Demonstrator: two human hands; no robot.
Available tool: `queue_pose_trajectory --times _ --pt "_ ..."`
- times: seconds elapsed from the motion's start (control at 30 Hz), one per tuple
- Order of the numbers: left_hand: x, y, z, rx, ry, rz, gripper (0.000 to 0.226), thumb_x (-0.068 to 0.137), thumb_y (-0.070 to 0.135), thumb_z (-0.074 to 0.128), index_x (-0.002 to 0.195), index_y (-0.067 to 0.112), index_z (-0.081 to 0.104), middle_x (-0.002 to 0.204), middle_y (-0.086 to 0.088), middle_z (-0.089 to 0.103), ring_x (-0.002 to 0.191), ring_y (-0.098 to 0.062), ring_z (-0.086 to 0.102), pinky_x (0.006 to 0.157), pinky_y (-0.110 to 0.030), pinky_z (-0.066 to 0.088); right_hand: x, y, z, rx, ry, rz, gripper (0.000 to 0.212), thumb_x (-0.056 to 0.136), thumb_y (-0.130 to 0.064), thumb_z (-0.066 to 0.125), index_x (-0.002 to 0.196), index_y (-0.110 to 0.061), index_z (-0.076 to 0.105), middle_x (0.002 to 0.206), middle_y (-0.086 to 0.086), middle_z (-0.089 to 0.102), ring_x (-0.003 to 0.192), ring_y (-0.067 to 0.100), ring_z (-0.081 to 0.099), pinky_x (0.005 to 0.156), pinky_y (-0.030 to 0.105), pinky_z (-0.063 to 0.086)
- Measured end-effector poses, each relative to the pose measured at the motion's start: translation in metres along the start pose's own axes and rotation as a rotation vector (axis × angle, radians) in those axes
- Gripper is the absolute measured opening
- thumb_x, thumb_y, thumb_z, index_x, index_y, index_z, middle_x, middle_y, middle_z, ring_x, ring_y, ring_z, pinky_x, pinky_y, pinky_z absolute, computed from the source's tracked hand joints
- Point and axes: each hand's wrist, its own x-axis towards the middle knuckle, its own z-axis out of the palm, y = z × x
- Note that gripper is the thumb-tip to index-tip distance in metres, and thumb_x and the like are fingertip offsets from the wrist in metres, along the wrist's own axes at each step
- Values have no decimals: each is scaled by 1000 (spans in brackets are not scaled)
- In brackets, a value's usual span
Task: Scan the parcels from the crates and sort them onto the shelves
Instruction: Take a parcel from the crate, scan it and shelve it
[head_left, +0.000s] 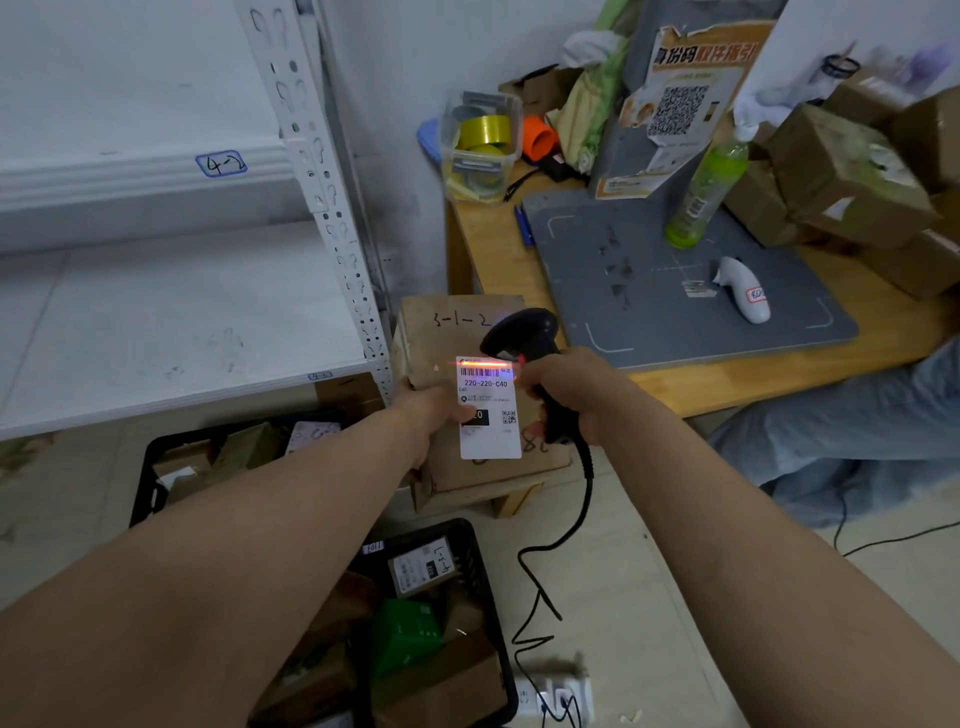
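- The parcel (441, 343), a brown cardboard box with scuffed, slightly dented faces and "3-1-2" written on it in marker, is held up in mid-air at the centre of the view, above the floor and in front of the counter's corner.
- Its white label (491, 436) is smooth and rectangular, with a barcode along the top, the print "220-220-C40" and a small QR square. A red scan line (485, 365) lies across the barcode.
- The left hand (431, 415) grips the parcel from 9 o'clock, thumb curled onto the label.
- The right hand (566, 389) is wrapped round the handle of a black plastic scanner (524, 338) at 3 o'clock, its head just beside the barcode. A coiled black cable (571, 525) trails to a white power strip (556, 691) at 6 o'clock.
- The step in hand looks like the scan itself. Next, I judge, the parcel must go to the shelf matching its code, which calls for freeing or lowering the scanner and reading the shelf tags.
- At 6 o'clock is a black mesh crate (488, 587) with cardboard parcels and a green one. A second crate (148, 478) sits at 8 o'clock.
- At 9 to 10 o'clock is a white metal shelf (156, 312) with a perforated upright and a hand-drawn tag "4-2" (221, 163).
- At 2 o'clock, the wooden counter (493, 249) carries a grey mat (649, 322), a white handheld device (743, 291), a green bottle (706, 192), a clear tub of tape rolls (483, 145) and stacked cardboard boxes (841, 176).
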Motion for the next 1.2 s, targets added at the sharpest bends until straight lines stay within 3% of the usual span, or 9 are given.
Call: queue_pose_trajectory --times 0.1,0.2,0.37,0.47,0.8,0.93,1.03,1.13,1.2 --pt "-4 -1 -9 18 -44 15 85 77 10 84 148 23 39 130 -13 62 103 -35 61 82 -58 52 23 9 -13 -60 173 -63 29 87 -14 65 113 -7 55 91 12 58 80 28 60 87 49 60" --pt "1 -3 -13 23 -66 -8 73 84 9 80 145 22 43 116 -11 65 78 -28 58 53 -44 42 43 23 -28 -134 271 -72 17 88 -12 60 104 -12 55 96 14 60 96 34 65 90 51 58" --pt "7 -12 -21 91 -139 -80 37 85 15 79 119 15 64 97 -11 68 85 -31 62 62 -44 47 86 53 -39 -291 246 -72 32 90 -3 56 122 -6 57 98 13 60 98 34 63 87 45 55" --pt "9 -12 -23 85 -136 -93 23 86 14 78 102 18 62 95 -10 67 83 -30 61 61 -42 46 108 61 -34 -417 243 -123 44 94 -16 63 136 -10 51 118 16 63 112 36 61 91 44 51" --pt "12 -17 -31 61 -143 -59 27 87 12 76 89 23 52 95 -8 64 82 -28 58 61 -43 45 137 55 -12 -510 332 -186 59 96 -20 62 150 -17 40 131 16 62 118 38 59 92 42 48" --pt "10 -19 -33 40 -152 -33 26 91 9 72 82 20 51 85 -6 59 74 -24 54 63 -38 44 120 51 -3 -470 576 -324 37 100 -19 55 135 -8 54 129 17 59 113 36 60 82 36 46" --pt "8 -20 -32 7 -156 -32 18 89 9 75 95 18 61 87 -8 63 74 -25 58 58 -38 46 96 46 13 -477 512 -393 31 103 -23 47 127 -10 62 120 15 65 107 34 61 78 31 42" --pt "1 -21 -33 1 -160 -18 52 82 11 82 127 18 58 106 -11 67 90 -31 63 74 -49 55 82 38 33 -425 311 -271 31 104 -29 44 121 -10 60 116 15 67 97 31 61 77 32 42" --pt "-6 -25 -43 -13 -150 -22 54 82 10 82 127 18 55 105 -10 66 88 -31 61 77 -52 53 76 31 41 -351 238 -194 38 103 -34 44 131 -10 56 120 15 65 101 30 60 80 36 45"
